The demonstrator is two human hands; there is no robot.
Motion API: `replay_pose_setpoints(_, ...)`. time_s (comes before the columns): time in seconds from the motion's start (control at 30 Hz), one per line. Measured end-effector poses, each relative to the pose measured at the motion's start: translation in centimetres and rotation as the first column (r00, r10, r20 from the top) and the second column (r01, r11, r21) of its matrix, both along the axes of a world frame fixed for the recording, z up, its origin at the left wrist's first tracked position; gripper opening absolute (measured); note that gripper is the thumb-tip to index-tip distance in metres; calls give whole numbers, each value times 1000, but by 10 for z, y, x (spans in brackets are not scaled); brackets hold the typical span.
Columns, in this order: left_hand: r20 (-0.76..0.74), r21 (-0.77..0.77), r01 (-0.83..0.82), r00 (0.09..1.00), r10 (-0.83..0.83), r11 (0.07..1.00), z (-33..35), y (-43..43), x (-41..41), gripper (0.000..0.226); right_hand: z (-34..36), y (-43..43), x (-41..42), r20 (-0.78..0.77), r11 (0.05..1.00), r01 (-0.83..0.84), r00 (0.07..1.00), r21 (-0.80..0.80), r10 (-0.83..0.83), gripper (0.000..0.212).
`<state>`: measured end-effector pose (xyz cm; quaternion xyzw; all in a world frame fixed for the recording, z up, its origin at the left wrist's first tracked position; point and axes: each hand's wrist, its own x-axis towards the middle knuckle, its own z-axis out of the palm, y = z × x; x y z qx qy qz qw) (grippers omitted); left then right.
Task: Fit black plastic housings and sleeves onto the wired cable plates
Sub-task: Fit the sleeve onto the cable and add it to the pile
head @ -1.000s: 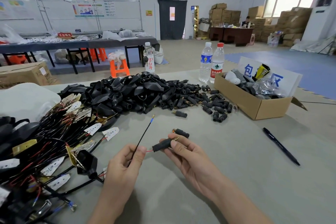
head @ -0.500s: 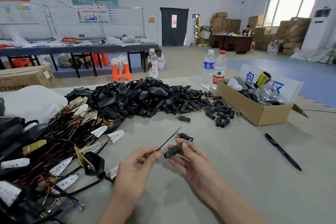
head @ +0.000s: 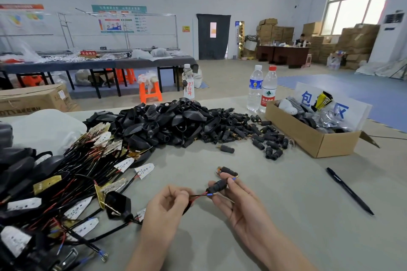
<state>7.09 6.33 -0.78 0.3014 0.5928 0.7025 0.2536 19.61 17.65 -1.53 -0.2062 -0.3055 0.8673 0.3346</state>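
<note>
Head view: two wires (head: 197, 196), one raised a moment ago, now seemingly enter one sleeve (head: 217, 186) the right fingers (head: 240, 189) grip; left fingers (head: 174, 192) pinch them; second sleeve (head: 226, 170) lies beyond.

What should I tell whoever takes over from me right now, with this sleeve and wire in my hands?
Left hand: pinches the red and black wires.
Right hand: holds a black sleeve, with the wire ends at its mouth, apparently not seated.
A spare sleeve lies just beyond the fingers.
The loose sleeves and housing pile are mid-table, the wired plates heaped at left.
Done: one housing looks fitted.
Left: finish this sleeve, then the heap.
</note>
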Motion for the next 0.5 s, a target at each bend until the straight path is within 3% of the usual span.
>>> replay_pose_setpoints(0.23,183,83,-136,976,119,987,-2,8,-3,27,-2,2,-7,-48,993,-19,999,-117,13,23)
replay_pose_setpoints(0.5,147,88,-231,965,216,969,-2,11,1,23,-4,3,-8,-78,983,-14,997,-181,-1,25)
